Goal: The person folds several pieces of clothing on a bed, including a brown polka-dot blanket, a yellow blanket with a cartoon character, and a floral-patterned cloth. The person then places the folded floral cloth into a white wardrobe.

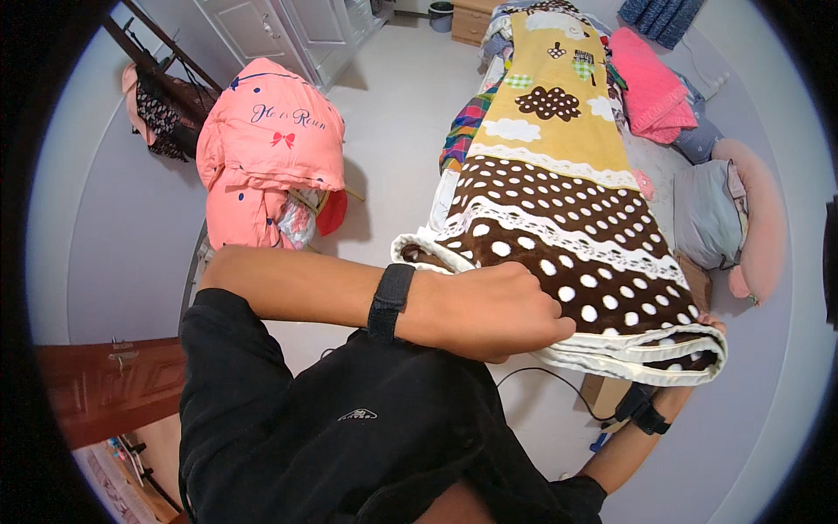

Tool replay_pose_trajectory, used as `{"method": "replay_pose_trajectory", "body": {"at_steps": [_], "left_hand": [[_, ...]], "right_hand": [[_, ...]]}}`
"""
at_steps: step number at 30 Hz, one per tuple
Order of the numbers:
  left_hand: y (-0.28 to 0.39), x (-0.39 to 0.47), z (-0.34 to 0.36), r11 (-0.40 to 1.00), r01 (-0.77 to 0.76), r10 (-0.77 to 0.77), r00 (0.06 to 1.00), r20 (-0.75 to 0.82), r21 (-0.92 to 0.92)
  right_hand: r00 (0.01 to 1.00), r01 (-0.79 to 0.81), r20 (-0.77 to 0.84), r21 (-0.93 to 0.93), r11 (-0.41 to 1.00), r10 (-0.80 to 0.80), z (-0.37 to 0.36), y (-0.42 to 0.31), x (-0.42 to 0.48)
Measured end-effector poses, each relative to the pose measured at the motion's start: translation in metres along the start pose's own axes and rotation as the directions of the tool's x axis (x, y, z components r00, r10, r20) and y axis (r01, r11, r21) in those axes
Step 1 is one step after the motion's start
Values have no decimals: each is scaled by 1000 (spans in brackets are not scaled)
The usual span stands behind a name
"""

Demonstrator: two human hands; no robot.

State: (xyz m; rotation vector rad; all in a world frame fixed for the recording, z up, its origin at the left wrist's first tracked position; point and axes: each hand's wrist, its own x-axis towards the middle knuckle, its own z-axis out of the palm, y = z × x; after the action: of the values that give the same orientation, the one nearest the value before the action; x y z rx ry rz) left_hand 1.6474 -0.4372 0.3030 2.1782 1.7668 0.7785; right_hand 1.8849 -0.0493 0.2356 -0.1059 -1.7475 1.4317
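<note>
A long folded blanket [556, 177], yellow with clouds and brown with white polka dots, stretches over the bed towards me, its near end lifted off it. My left hand [491, 311], reaching across my chest, is closed on the pale trim at the near edge. At the right corner of that edge, my right hand [713, 322] is mostly hidden by the fabric, with a few fingers showing around the fold. The blanket's layers hang in a loop between and beside the hands. Each wrist wears a black band.
A coral quilt [268, 144] is heaped on a chair at left. Pink fabric [648, 85], a grey-blue pillow [707, 213] and a long pink cushion [763, 223] lie along the bed's right side. A cardboard box [602, 396] and black cable [556, 373] are below the blanket's near end.
</note>
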Motion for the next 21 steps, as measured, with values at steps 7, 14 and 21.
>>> {"method": "replay_pose_trajectory", "body": {"at_steps": [7, 14, 21], "left_hand": [[-34, 26, -10, 991, 74, -80, 995, -52, -115], [-136, 78, -36, 958, 87, -115, 989, -89, -273], [-256, 124, -20, 894, 282, -283, 958, 50, -348]], "right_hand": [[994, -76, 52, -306, 949, 97, -26, 20, 18], [918, -397, -165, -441, 805, 362, -39, 41, 79], [749, -662, -143, -201, 722, 647, 11, 89, 152]]}}
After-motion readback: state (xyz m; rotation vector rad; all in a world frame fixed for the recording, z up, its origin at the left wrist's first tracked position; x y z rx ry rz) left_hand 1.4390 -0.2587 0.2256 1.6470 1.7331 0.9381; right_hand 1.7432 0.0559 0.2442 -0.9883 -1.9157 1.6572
